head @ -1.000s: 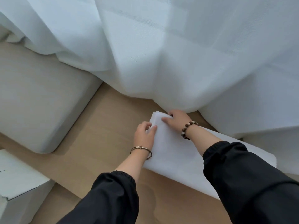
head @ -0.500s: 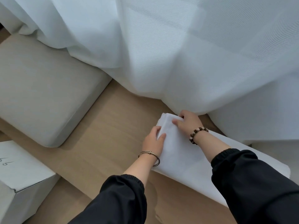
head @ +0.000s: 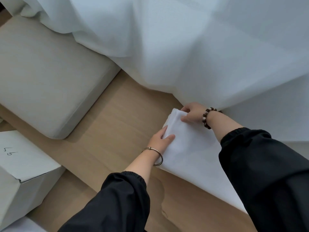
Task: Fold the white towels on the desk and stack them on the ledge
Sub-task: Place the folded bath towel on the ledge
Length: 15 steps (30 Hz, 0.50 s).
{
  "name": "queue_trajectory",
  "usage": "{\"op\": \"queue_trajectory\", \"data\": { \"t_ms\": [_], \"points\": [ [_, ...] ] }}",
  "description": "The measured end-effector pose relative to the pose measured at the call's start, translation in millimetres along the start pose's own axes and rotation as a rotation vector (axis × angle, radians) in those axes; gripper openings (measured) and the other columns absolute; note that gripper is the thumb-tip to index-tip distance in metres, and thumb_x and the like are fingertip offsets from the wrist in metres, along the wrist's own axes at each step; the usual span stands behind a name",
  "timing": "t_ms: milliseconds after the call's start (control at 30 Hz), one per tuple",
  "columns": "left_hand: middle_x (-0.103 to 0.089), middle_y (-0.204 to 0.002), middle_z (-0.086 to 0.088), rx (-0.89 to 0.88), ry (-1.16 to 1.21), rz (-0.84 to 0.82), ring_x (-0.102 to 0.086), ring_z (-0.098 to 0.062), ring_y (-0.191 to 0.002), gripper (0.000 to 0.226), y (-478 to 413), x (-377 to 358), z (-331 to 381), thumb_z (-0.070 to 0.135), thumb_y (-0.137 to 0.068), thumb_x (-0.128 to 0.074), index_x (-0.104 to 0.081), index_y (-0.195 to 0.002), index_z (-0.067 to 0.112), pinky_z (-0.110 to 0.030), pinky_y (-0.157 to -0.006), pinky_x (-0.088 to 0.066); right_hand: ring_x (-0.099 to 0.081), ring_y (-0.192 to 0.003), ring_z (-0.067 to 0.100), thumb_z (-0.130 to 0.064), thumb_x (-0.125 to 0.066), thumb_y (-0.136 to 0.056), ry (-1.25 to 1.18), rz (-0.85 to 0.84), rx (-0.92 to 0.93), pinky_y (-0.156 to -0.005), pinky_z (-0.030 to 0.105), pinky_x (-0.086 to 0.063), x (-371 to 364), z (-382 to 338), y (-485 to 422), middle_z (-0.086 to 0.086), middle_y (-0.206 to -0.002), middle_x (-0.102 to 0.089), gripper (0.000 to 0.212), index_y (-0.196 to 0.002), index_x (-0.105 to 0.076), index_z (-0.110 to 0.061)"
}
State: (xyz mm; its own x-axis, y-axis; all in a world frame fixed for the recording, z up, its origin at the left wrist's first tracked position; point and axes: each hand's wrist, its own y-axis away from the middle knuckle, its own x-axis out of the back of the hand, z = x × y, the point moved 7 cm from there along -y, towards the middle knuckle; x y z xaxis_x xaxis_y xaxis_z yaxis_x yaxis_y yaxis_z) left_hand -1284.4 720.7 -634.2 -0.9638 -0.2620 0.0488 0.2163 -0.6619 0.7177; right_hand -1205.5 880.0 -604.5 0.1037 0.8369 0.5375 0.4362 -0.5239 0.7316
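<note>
A folded white towel [head: 192, 151] lies on the light wooden surface [head: 107, 131], running from the centre toward the lower right. My left hand [head: 161, 139] pinches its near left edge, thumb on top and fingers tucked under the cloth. My right hand [head: 192, 114] grips the far left corner, with its fingers curled over the fold. Both forearms are in black sleeves; my right sleeve hides the towel's right end.
A sheer white curtain [head: 184, 47] hangs over the back and touches the surface just behind my right hand. A beige cushion [head: 46, 76] lies at the left. A white cardboard box [head: 21, 168] stands at the lower left.
The view has shifted, so everything sits further right and lower in frame. My left hand slid a little down the towel's left edge; my right hand stays on the far corner.
</note>
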Motion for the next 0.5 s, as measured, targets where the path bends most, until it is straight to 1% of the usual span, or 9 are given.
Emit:
{"op": "queue_trajectory", "data": {
  "t_ms": [67,100,200,300,367,400,433,467,500],
  "points": [
    [-0.05,-0.139,0.005,-0.02,-0.014,-0.01,-0.052,-0.013,-0.12,0.057,0,0,1,0.023,-0.091,-0.058,-0.039,-0.144,0.028,-0.026,-0.101,-0.04,-0.057,-0.092,0.018,-0.019,-0.061,-0.083,-0.08,0.076,0.043,-0.068,0.025,-0.043,-4,3,3,0.003,-0.107,-0.062,0.03,-0.113,-0.061,-0.019],
    [-0.049,-0.14,0.006,-0.023,-0.021,-0.01,-0.05,-0.013,-0.122,0.057,0,0,2,0.023,-0.091,-0.058,-0.038,-0.144,0.027,-0.026,-0.102,-0.039,-0.057,-0.095,0.019,-0.02,-0.061,-0.083,-0.088,0.139,0.054,-0.071,0.027,-0.045,-4,4,6,0.003,-0.108,-0.062,0.029,-0.111,-0.061,-0.02],
    [-0.049,-0.14,0.003,0.001,0.007,-0.051,-0.051,-0.015,-0.123,0.059,1,1,4,0.025,-0.09,-0.062,-0.038,-0.145,0.024,-0.033,-0.107,-0.038,-0.05,-0.112,0.026,-0.032,-0.064,-0.085,0.148,0.459,0.035,-0.094,0.038,-0.041,1,3,25,0.006,-0.118,-0.057,0.037,-0.118,-0.056,-0.018],
    [-0.055,-0.132,-0.001,-0.001,-0.051,-0.043,-0.054,-0.017,-0.118,0.052,9,12,7,0.021,-0.088,-0.065,-0.048,-0.137,0.015,-0.035,-0.103,-0.042,-0.044,-0.119,0.036,-0.027,-0.067,-0.083,0.318,0.738,0.144,-0.101,0.043,-0.033,-6,-6,69,0.017,-0.128,-0.05,0.049,-0.125,-0.053,-0.006],
    [-0.063,-0.113,-0.001,-0.029,-0.065,0.066,-0.058,-0.013,-0.103,0.029,21,27,6,0.019,-0.088,-0.065,-0.061,-0.116,0.013,-0.024,-0.087,-0.048,-0.054,-0.104,0.041,-0.016,-0.075,-0.075,0.278,0.882,0.323,-0.089,0.047,-0.042,-22,-9,107,0.023,-0.113,-0.057,0.043,-0.111,-0.06,0.0],
    [-0.065,-0.098,0.0,-0.021,-0.031,0.134,-0.06,-0.011,-0.089,0.013,29,36,1,0.017,-0.088,-0.063,-0.065,-0.101,0.014,-0.019,-0.072,-0.049,-0.057,-0.095,0.04,-0.014,-0.078,-0.071,0.254,0.902,0.4,-0.081,0.045,-0.046,-35,-9,125,0.022,-0.104,-0.059,0.038,-0.103,-0.063,0.001],
    [-0.065,-0.082,0.001,-0.003,0.018,0.193,-0.061,-0.01,-0.075,0.005,38,43,-6,0.014,-0.089,-0.06,-0.065,-0.087,0.015,-0.016,-0.059,-0.047,-0.058,-0.088,0.039,-0.015,-0.081,-0.068,0.245,0.864,0.46,-0.075,0.044,-0.048,-50,-9,137,0.02,-0.098,-0.06,0.036,-0.097,-0.064,0.0],
    [-0.063,-0.07,0.002,0.037,0.059,0.234,-0.061,-0.007,-0.062,0.015,47,48,-17,0.009,-0.09,-0.057,-0.062,-0.077,0.015,-0.015,-0.05,-0.044,-0.058,-0.084,0.037,-0.018,-0.083,-0.066,0.26,0.793,0.499,-0.071,0.042,-0.048,-67,-9,146,0.018,-0.093,-0.06,0.038,-0.093,-0.064,-0.001],
    [-0.062,-0.064,0.002,0.094,0.091,0.235,-0.06,-0.005,-0.053,0.021,55,50,-31,0.005,-0.091,-0.054,-0.06,-0.073,0.015,-0.017,-0.048,-0.042,-0.059,-0.08,0.036,-0.023,-0.086,-0.062,0.292,0.713,0.509,-0.069,0.041,-0.049,-83,-9,151,0.016,-0.091,-0.06,0.041,-0.091,-0.064,-0.003]
  ]
}}
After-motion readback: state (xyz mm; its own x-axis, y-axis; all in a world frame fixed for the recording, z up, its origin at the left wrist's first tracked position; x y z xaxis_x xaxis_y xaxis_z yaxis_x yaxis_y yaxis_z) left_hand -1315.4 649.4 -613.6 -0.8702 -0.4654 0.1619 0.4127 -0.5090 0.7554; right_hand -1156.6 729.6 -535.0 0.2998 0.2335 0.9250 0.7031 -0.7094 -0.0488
